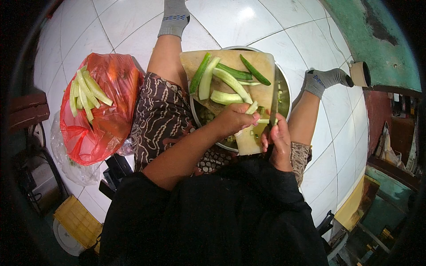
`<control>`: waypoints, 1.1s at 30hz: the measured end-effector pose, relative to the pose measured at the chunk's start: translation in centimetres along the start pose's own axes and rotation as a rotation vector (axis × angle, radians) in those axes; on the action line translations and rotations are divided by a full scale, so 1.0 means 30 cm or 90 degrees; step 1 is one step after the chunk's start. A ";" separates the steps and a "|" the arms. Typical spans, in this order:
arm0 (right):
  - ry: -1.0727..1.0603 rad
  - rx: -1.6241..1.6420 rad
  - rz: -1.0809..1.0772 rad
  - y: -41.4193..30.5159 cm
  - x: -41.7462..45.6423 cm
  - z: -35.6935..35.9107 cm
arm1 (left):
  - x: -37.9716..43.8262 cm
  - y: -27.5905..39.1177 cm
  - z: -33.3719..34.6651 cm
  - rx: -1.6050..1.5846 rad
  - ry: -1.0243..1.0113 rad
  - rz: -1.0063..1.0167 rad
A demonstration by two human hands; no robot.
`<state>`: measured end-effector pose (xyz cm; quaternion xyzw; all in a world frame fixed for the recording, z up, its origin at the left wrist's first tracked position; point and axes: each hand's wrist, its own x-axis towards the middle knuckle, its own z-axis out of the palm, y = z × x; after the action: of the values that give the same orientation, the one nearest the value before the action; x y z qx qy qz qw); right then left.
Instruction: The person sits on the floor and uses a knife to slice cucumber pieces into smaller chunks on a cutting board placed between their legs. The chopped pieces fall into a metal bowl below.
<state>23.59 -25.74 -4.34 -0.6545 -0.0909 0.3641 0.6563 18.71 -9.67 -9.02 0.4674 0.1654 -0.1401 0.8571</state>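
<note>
My left hand (237,119) grips pale cut cucumber strips (252,107) over the lower right part of a worn cutting board (263,91). My right hand (280,138) holds a knife (274,96), its blade pointing away from me along the board's right edge. The blade's lower part is beside the ends of the held strips. Small diced bits (252,133) lie on the board below my hands. Lengthwise cucumber pieces (233,81), some with green skin, rest farther up. Under the board, a round metal bowl (287,89) between my legs contains chopped pieces.
On my left, a red plastic bag (90,143) with orange contents carries several cucumber strips (87,89) on top. Clear plastic (78,174) and a black object (116,171) lie nearby. A yellow plastic crate (78,216) is at lower left. White tiles (316,36) cover the floor.
</note>
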 end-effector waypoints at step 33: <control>0.003 -0.004 -0.008 -0.007 -0.002 0.017 | 0.009 -0.026 0.014 0.187 0.077 0.198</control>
<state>23.32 -25.35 -4.07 -0.6567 -0.0942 0.3583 0.6569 18.72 -10.46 -9.49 0.6149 0.1205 -0.0005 0.7793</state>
